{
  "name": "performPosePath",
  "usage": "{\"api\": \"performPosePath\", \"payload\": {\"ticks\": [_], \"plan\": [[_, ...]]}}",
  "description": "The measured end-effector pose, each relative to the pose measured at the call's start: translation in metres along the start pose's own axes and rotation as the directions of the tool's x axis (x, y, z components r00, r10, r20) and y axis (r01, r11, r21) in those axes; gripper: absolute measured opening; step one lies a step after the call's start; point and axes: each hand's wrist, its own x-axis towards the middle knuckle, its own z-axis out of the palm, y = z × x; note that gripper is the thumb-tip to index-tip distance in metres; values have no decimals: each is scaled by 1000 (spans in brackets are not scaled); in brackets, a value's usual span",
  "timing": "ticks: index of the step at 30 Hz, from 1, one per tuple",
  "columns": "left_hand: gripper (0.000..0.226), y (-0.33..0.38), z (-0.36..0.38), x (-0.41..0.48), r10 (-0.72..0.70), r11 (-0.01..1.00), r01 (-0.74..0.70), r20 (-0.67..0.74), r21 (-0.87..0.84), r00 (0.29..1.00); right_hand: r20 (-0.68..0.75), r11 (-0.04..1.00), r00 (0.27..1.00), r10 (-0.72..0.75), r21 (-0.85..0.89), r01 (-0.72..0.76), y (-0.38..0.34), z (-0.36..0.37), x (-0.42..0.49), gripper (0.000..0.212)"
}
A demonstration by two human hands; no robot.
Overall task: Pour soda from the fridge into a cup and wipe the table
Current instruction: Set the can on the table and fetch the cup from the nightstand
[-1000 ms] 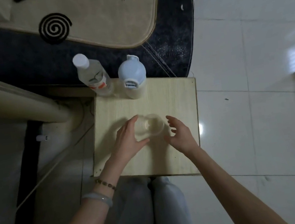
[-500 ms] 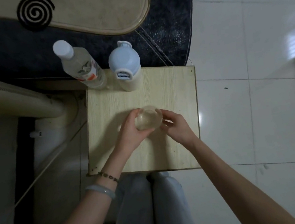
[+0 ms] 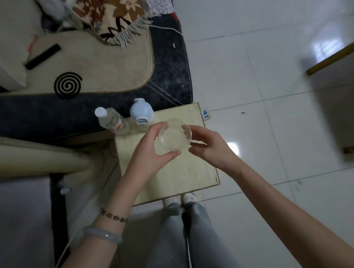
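A clear plastic cup (image 3: pixel 173 137) is held above the small wooden table (image 3: pixel 178 179), seen from the top. My left hand (image 3: pixel 149 153) grips it from the left, with the thumb under its near side. On the cup's right rim, my right hand (image 3: pixel 209 145) holds it with curled fingers. A clear soda bottle (image 3: pixel 111 121) with a white cap and an orange label stands at the table's far left corner. Beside it stands a pale blue bottle (image 3: pixel 141 113) with a flip lid.
A beige sofa (image 3: pixel 84 65) with a patterned blanket (image 3: pixel 118 12) and a dark rug (image 3: pixel 170 78) lie beyond the table. A power strip (image 3: pixel 206 114) sits on the tiled floor by the table's far right corner. A beige appliance (image 3: pixel 22 155) stands left.
Both hands have closed on the cup and lifted it off the table toward the camera. The view has pulled back and higher, showing more of the sofa and floor.
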Motion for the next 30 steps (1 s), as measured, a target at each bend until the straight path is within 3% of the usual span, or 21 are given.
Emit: {"api": "performPosePath", "payload": {"ticks": [7,14,22,30], "plan": [[69,76,2,-19,164,984,-173,158,45,974,-168,998,986,-15,58,25,-33,-31,-78,52],[68,133,57,-31,282,939,-335,391,73,876,-399,989,917,22,143,39,-13,-64,-161,53],[65,195,165,-68,357,882,-470,608,30,709,-620,964,776,116,259,63,32,-115,-270,52],[61,265,312,-142,423,842,-536,696,-65,580,-721,964,677,147,258,66,99,-203,-405,49]]}}
